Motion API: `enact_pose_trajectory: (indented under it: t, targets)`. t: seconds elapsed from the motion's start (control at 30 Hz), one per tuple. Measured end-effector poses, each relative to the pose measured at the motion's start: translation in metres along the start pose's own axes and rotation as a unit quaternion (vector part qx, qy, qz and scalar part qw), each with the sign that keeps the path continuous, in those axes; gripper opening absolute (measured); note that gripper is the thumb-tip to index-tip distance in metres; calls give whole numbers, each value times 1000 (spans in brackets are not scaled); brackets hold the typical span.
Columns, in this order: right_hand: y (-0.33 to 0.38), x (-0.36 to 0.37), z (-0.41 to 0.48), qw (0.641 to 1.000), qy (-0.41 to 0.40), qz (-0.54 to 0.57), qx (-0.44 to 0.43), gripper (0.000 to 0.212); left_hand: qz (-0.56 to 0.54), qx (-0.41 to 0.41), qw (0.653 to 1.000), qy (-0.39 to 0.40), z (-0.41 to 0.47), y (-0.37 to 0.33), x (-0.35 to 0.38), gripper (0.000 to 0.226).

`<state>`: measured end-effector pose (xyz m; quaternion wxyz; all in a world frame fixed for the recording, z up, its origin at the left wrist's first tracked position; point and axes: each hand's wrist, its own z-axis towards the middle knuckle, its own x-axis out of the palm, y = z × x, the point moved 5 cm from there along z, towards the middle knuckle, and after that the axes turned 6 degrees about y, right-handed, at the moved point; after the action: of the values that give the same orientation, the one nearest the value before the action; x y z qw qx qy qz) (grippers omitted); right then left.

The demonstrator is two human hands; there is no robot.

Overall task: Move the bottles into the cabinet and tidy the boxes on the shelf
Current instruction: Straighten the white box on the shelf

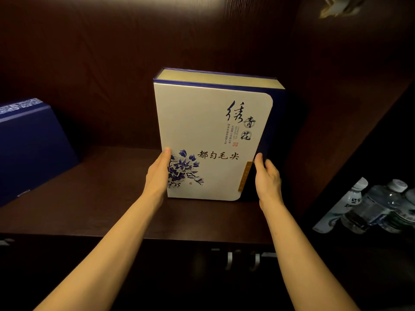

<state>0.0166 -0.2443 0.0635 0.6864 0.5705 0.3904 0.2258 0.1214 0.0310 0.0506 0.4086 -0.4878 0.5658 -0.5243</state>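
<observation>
Together, left hand [157, 176] and right hand [268, 179] grip the white box [202, 122] by its sides.

I see 1 box [213, 135] standing on the shelf [101, 198] in the middle of the frame, towards the back. The left hand [158, 173] holds its lower left edge and the right hand [268, 178] its lower right edge. A 2nd box [29, 149] sits tilted at the frame's left edge, well apart. The bottles [379, 207] are grouped at lower right, beyond the shelf's right end. 2 handles [242, 260] sit below its front edge at bottom centre.

bare shelf [107, 187] between boxes [31, 144]
</observation>
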Motion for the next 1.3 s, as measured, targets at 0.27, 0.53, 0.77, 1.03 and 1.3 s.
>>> enact_pose_trajectory:
  t: [0.27,0.53,0.77,1.03,1.3]
  targets:
    - [-2,-15,-38,1000,-5,-2,16,89,15,1,1000,-2,-38,5,-3,84]
    - [-8,-26,-65,1000,-22,-1,7,73,18,-4,1000,-24,-67,12,-7,88]
    - [-13,-28,-72,1000,-20,6,6,44,13,-3,1000,-23,-76,15,-7,91]
    - [-14,-30,-80,997,29,-75,-15,52,62,28,998,0,-79,16,-8,92]
    - [-4,-39,-109,982,0,-184,-34,64,218,68,973,-24,-101,8,-38,78]
